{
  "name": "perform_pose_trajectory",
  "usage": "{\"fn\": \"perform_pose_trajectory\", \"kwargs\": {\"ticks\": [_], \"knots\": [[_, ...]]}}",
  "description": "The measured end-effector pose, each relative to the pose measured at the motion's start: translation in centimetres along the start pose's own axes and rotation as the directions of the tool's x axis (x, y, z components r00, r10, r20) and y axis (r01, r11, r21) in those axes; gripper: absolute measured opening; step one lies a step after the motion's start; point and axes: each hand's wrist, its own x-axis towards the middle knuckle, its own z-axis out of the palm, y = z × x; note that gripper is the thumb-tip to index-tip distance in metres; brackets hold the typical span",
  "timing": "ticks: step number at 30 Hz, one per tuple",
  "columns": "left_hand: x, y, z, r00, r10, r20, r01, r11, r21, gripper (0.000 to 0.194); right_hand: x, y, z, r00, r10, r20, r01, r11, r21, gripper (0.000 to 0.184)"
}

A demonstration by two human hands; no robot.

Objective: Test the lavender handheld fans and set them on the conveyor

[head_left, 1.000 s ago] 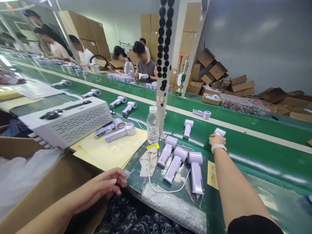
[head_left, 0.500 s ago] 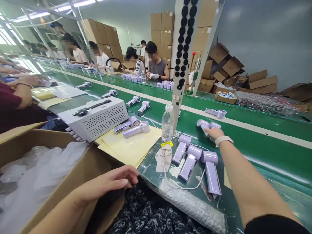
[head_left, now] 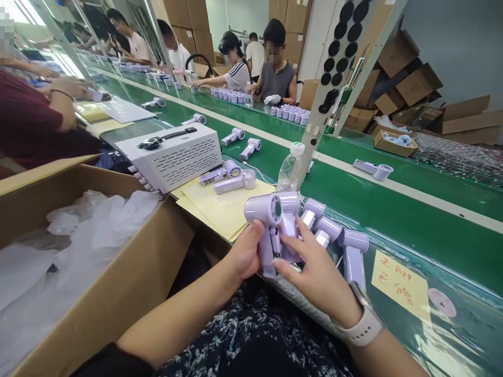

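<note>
In front of my body, my left hand [head_left: 250, 250] grips a lilac handheld fan [head_left: 262, 210], its thumb just under the round head. My right hand [head_left: 314, 267], with a pale watch band at the wrist, is closed around a second lilac handheld fan [head_left: 290, 203] right beside the first. Part of that second fan is hidden by my fingers and by the first fan. Just beyond my hands, several more fans [head_left: 356, 246] lie on the green bench, partly covered from view.
A bottle [head_left: 291, 167] stands by the perforated post [head_left: 334, 68]. To the left are a slotted metal box [head_left: 184, 159], yellow sheets [head_left: 200, 207] and an open carton [head_left: 129, 262] of plastic bags. More fans ride the green belt [head_left: 412, 201]. A handwritten note [head_left: 401, 285] lies right. Co-workers sit across.
My right hand has come back from the belt with fans. My left hand has moved from the bench edge and taken hold of one. The view has shifted.
</note>
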Motion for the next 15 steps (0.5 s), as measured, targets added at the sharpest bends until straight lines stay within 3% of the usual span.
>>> {"fn": "perform_pose_trajectory", "kwargs": {"ticks": [2, 5, 8, 11, 15], "knots": [[-0.2, 0.5, -1.5, 0.999, -0.028, -0.017, 0.028, 0.999, 0.015, 0.067, 1.0, 0.5, 0.6, 0.992, 0.126, 0.031, -0.126, 0.992, 0.023, 0.041], [-0.1, 1.3, -2.8, 0.999, 0.023, -0.023, -0.022, 0.999, 0.034, 0.068, 2.5, 1.3, 2.4, 0.953, 0.300, 0.036, -0.296, 0.951, -0.091, 0.040], [0.0, 2.2, -2.8, 0.995, 0.099, -0.011, -0.098, 0.993, 0.067, 0.069, 2.4, 1.6, 3.7, 0.950, 0.301, 0.078, -0.291, 0.949, -0.119, 0.055], [0.1, 3.2, -2.3, 0.991, 0.135, 0.020, -0.137, 0.987, 0.084, 0.072, 0.7, 1.7, 2.8, 0.949, 0.265, 0.169, -0.280, 0.958, 0.069, 0.053], [0.9, 3.4, -0.8, 0.979, 0.187, 0.083, -0.190, 0.981, 0.041, 0.081, -1.9, 1.8, 0.5, 0.928, 0.243, 0.283, -0.346, 0.846, 0.407, 0.043]]}}
